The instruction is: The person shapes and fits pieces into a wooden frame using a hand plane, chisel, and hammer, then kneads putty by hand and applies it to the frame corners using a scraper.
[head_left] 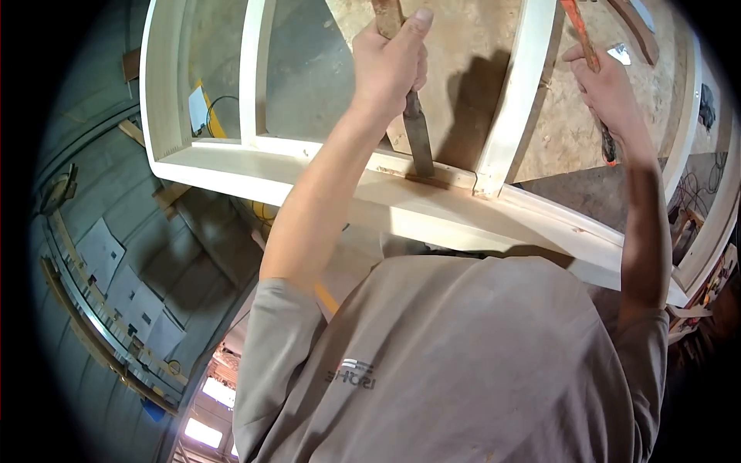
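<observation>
My left hand is closed around the wooden handle of a chisel. The chisel stands nearly upright, slightly tilted, and its blade tip meets the inner ledge of a pale wooden frame, left of a joint with a crosspiece. Off to the right and raised, my right hand grips a long, worn red-and-black-handled tool. The upper end of that tool runs out at the top edge, so its head cannot be made out.
Another crosspiece and a curved end piece form the frame's left side. A worn wooden board lies beneath. Paper sheets hang on the left wall. Cables tangle at the right, and a dark curved strip sits at upper right.
</observation>
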Demonstrator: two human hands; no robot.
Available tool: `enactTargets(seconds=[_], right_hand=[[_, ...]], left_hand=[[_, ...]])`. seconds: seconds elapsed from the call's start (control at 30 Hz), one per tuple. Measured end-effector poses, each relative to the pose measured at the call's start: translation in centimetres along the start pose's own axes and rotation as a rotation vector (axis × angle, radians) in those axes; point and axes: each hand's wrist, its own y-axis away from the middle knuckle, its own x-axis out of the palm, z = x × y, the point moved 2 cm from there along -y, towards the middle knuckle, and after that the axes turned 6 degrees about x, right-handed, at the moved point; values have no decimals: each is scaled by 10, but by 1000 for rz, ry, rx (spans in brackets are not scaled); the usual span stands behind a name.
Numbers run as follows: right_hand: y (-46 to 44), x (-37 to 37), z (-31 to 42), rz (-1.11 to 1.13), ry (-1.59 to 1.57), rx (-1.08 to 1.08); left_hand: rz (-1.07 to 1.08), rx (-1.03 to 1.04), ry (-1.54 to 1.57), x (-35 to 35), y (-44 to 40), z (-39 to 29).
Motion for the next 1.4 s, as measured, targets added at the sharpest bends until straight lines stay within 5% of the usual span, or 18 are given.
enactTargets(seconds=[0.3,0.37,0.47,0.57,0.67,0.73,0.8,0.97,1.03,1.13,1.4], right_hand=[[-30,-37,32,-112,246,-192],[-22,-61,80,311,-321,-71],[-13,-28,92,387,-262,-244],[-42,-12,84,285,567,-743],[-28,-12,105,21,136,-128],[-36,-5,98,119,242,-203],[-30,2,94,345,573,-603],[3,-11,113,-66,389,-122],[-3,-13,84,-90,141,-72],[-20,-22,23,-66,41,5],[-11,-22,-1,10,89,-26]], left_hand=[[136,-79,-69,33,-7,14],[145,-107,-127,37,-5,17],[168,-146,-139,42,-3,15],[190,-165,-154,41,-4,20],[205,-178,-121,37,-7,24],[194,-178,-177,39,-3,16],[154,-210,-206,39,-3,10],[132,-91,-3,31,23,-8],[144,38,164,-4,32,-15],[-150,48,100,-38,21,-10],[101,-107,-9,39,-2,4]])
